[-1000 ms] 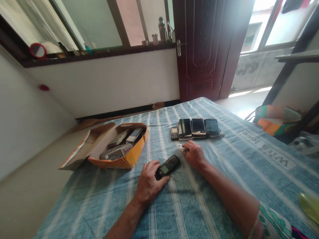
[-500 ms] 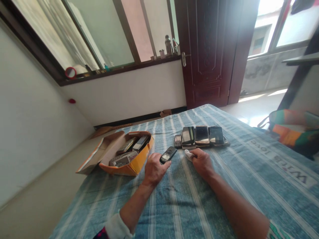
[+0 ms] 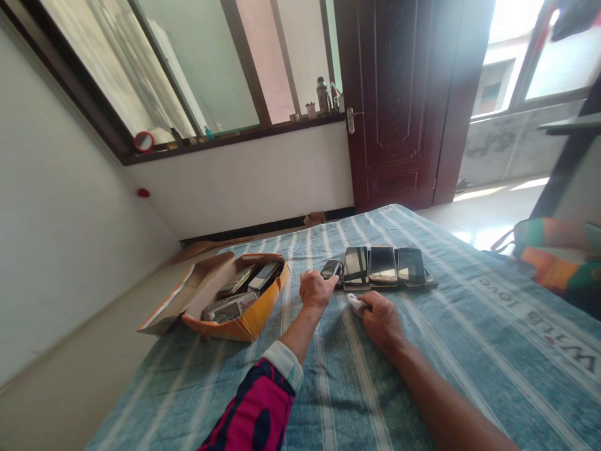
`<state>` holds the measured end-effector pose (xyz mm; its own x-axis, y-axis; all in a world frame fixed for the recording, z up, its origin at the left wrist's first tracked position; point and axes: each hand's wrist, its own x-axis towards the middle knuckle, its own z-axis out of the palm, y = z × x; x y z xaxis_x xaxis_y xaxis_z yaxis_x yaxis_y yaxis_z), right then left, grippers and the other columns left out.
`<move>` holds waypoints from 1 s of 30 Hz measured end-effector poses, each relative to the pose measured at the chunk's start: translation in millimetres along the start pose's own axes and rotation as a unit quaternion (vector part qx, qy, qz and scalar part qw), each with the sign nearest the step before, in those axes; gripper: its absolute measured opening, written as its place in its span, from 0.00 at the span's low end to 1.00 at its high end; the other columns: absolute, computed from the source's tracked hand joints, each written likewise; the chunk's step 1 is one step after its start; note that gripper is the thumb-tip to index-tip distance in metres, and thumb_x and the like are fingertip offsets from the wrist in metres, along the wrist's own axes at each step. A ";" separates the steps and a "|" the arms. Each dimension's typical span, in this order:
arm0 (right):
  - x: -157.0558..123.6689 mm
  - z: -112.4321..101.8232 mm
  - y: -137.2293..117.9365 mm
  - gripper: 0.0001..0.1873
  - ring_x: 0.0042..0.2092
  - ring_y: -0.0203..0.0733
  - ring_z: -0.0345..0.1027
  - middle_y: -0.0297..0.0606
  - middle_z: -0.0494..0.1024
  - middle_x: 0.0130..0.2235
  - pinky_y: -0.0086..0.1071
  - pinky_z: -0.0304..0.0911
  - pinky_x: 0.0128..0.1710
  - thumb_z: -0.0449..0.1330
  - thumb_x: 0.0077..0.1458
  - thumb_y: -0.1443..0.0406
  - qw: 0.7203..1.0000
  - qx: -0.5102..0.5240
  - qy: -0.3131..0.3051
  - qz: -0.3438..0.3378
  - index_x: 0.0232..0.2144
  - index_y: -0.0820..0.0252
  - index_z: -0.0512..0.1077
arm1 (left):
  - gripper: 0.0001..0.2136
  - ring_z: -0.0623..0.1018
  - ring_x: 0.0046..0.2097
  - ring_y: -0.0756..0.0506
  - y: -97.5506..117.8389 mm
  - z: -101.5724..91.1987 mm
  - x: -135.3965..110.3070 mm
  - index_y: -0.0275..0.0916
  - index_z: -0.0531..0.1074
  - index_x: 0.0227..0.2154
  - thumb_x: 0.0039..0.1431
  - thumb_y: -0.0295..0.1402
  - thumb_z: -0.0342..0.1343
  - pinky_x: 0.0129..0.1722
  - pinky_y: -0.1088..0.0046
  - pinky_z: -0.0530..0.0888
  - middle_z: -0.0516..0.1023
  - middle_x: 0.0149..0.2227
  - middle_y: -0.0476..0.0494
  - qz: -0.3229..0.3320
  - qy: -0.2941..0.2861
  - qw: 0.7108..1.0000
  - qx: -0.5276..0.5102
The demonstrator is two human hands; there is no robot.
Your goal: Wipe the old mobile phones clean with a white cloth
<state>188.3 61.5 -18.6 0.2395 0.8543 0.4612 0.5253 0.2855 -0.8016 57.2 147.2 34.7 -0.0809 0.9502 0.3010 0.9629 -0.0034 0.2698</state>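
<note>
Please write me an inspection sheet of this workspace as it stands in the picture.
Surface: blue striped cloth covering the table, printed words near its right edge.
Job's things: small dark phone at the left end of a row of smartphones lying face up side by side.
Clutter: open orange cardboard box holding several more phones.
Hands: left hand grips the small dark phone; right hand rests on the cloth, closed on a small white object.
Cables: nothing seen.
Surroundings: dark wooden door, window sill with a bottle and small items, colourful bag at right.
</note>
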 end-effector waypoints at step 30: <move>-1.6 -0.6 3.7 0.12 0.31 0.40 0.70 0.35 0.77 0.30 0.30 0.61 0.32 0.53 0.48 0.72 1.000 -0.017 -0.023 -0.007 0.28 0.55 0.76 | 0.19 0.77 0.41 0.41 2.2 22.1 0.6 0.34 0.77 0.33 0.49 0.48 0.60 0.37 0.71 0.68 0.79 0.37 0.36 -0.016 -0.056 0.993 -0.099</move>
<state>190.3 61.0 -22.0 0.1946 0.8691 0.4547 0.5561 0.2841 -0.7811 64.9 154.6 15.2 -0.0715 0.9794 0.1887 0.8900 -0.0228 0.4553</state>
